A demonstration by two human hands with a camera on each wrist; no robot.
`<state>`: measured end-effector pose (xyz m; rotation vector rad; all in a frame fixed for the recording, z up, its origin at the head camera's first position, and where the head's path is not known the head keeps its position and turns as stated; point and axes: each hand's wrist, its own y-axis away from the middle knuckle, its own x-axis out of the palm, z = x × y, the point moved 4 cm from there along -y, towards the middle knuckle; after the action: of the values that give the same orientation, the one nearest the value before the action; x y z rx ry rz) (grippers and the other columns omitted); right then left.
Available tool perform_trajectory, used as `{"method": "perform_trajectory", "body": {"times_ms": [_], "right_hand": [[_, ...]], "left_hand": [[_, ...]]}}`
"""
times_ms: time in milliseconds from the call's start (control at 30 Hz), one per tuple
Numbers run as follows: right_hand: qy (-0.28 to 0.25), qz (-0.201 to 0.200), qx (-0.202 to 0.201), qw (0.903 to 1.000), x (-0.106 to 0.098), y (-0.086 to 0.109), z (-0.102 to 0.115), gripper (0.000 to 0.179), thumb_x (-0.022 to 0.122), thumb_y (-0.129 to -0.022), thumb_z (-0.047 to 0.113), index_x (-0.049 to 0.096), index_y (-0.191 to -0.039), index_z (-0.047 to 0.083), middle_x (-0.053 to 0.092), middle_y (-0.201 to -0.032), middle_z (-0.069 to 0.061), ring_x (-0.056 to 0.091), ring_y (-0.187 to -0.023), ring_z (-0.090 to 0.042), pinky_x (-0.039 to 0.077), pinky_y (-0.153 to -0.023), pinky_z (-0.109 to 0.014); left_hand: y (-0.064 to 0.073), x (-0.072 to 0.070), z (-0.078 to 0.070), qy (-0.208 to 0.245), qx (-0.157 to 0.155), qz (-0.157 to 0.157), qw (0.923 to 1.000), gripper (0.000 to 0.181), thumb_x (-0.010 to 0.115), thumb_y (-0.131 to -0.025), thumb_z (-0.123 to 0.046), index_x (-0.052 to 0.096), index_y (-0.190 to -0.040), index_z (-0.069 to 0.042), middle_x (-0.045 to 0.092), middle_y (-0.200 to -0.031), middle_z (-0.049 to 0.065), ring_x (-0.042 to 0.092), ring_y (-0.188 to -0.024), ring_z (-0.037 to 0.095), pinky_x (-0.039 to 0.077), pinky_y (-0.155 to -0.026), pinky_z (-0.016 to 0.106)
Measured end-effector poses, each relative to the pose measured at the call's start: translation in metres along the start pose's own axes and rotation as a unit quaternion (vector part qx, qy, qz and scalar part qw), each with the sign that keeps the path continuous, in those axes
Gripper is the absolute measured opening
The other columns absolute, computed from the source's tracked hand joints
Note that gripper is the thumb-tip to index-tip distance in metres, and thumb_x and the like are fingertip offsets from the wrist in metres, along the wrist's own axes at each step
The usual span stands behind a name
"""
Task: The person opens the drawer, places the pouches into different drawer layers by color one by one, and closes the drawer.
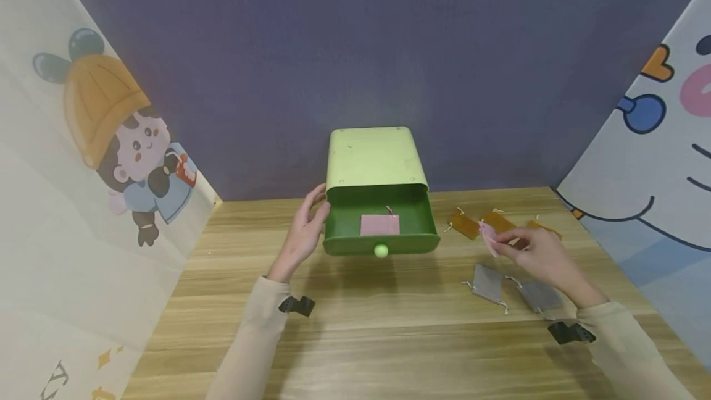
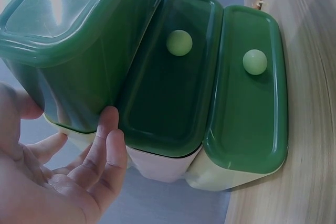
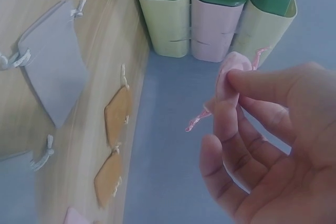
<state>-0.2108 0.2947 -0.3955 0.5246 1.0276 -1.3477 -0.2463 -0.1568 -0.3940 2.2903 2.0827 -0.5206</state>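
A pink drawstring pouch (image 1: 489, 238) is pinched between the thumb and fingers of my right hand (image 1: 539, 255), above the table to the right of the drawer cabinet (image 1: 373, 156). In the right wrist view the pouch (image 3: 227, 80) is bunched up, its twisted cords sticking out. The cabinet's top green drawer (image 1: 350, 244) is pulled out, and another pink pouch (image 1: 380, 225) lies inside it. My left hand (image 1: 302, 233) rests against the left side of the pulled-out drawer, fingers loosely extended. Two lower drawers (image 2: 173, 93) are closed, as the left wrist view shows.
Several orange pouches (image 1: 464, 225) lie on the table's right side near the back wall. Two grey pouches (image 1: 487, 283) lie closer, below my right hand. Printed walls flank the wooden table (image 1: 389, 350), and a dark blue wall (image 1: 366, 48) stands behind the cabinet.
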Motion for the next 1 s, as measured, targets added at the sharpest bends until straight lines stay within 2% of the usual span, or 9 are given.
{"method": "perform_trajectory", "body": {"times_ms": [167,400,633,1000], "right_hand": [[-0.006,0.008,0.006,0.9999,0.000,-0.001,0.005,0.023,0.081,-0.096,0.025,0.083,-0.110,0.006,0.080,-0.102,-0.016,0.070,-0.077,-0.016,0.052,-0.059,-0.024],[-0.006,0.014,0.001,0.9999,-0.002,-0.002,0.012,0.021,0.081,-0.097,0.024,0.083,-0.109,0.007,0.081,-0.099,-0.015,0.071,-0.076,-0.017,0.051,-0.057,-0.024],[-0.011,0.011,-0.007,0.9998,-0.005,-0.003,0.021,0.022,0.080,-0.098,0.023,0.082,-0.110,0.006,0.081,-0.100,-0.016,0.072,-0.076,-0.017,0.053,-0.058,-0.024],[-0.007,0.009,-0.019,0.9998,-0.009,-0.001,0.029,0.022,0.079,-0.098,0.022,0.082,-0.113,0.006,0.082,-0.100,-0.013,0.070,-0.074,-0.014,0.053,-0.057,-0.024]], "left_hand": [[0.000,0.000,0.001,-0.002,0.001,0.000,1.0000,0.057,0.045,-0.115,-0.032,0.032,-0.168,-0.017,0.039,-0.167,0.018,0.059,-0.137,0.045,0.060,-0.095,0.046],[0.000,0.000,0.001,0.000,0.002,0.001,1.0000,0.056,0.045,-0.115,-0.034,0.032,-0.168,-0.021,0.038,-0.168,0.017,0.057,-0.140,0.045,0.059,-0.098,0.050],[0.000,0.001,0.000,0.003,0.005,0.002,1.0000,0.058,0.046,-0.115,-0.033,0.031,-0.168,-0.016,0.038,-0.167,0.018,0.057,-0.139,0.046,0.060,-0.097,0.051],[0.001,0.000,0.000,0.001,0.003,-0.001,1.0000,0.057,0.046,-0.115,-0.034,0.032,-0.168,-0.019,0.039,-0.167,0.017,0.058,-0.138,0.044,0.059,-0.093,0.043]]}}
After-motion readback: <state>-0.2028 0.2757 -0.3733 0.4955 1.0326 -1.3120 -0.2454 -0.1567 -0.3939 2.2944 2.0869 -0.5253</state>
